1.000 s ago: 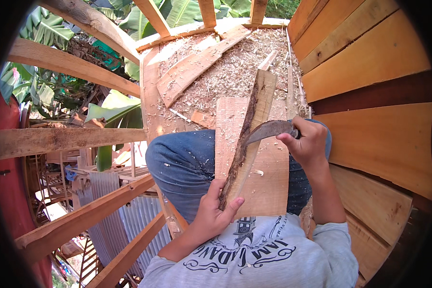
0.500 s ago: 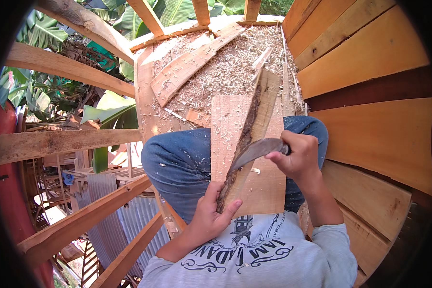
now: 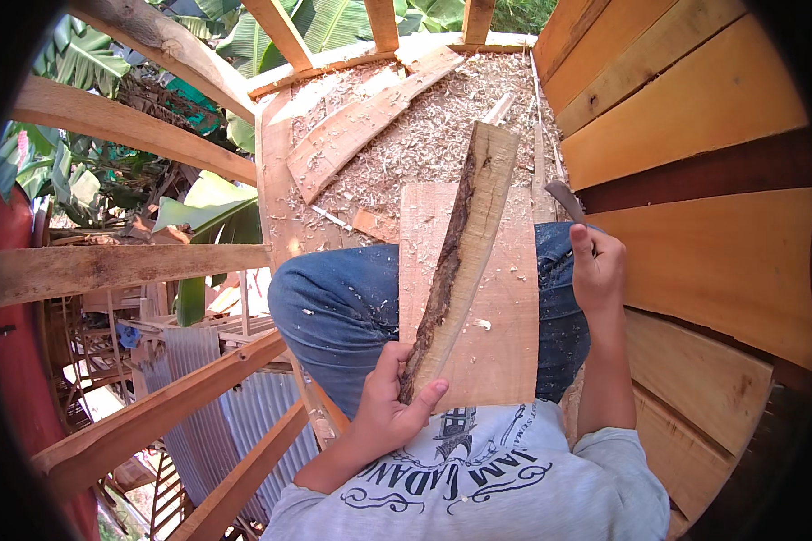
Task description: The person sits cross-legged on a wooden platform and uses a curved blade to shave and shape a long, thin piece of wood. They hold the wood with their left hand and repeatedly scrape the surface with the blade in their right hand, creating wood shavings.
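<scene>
My left hand (image 3: 395,397) grips the near end of a long strip of wood (image 3: 469,243) with rough dark bark down its left side. The strip tilts up and away over a flat wooden board (image 3: 424,216) that lies across my lap. Off to the right, above my right knee, my right hand (image 3: 597,270) is closed round a knife with a curved blade (image 3: 564,200). The blade points up and forward, apart from the wood. My fingers cover most of its handle.
Wood shavings (image 3: 406,126) litter the floor ahead, with a curved plank (image 3: 361,126) lying on them. Wooden rails (image 3: 126,268) run along the left, with banana leaves (image 3: 307,36) beyond. A plank wall (image 3: 704,234) rises close on the right.
My right hand has swung the knife off the strip, out to the right, and its blade now points up. The strip has tipped slightly, turning more of its pale face into view.
</scene>
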The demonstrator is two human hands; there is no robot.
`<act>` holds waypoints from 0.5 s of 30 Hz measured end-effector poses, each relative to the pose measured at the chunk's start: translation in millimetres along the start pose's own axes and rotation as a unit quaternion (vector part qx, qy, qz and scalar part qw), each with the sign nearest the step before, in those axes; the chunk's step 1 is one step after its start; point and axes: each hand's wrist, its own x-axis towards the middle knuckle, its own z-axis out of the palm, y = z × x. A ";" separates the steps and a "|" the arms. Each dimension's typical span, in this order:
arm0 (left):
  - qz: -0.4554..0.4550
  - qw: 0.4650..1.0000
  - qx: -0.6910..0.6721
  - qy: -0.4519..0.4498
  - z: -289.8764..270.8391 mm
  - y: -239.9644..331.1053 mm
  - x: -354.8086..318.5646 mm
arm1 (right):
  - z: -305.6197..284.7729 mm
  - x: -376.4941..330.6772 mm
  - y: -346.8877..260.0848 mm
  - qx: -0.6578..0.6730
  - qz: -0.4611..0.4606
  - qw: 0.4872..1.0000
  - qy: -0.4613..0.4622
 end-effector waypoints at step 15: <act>0.052 0.994 0.089 0.035 1.7 -7.5 2.3 | 29.1 -33.1 -49.8 -0.090 -0.270 0.951 -0.117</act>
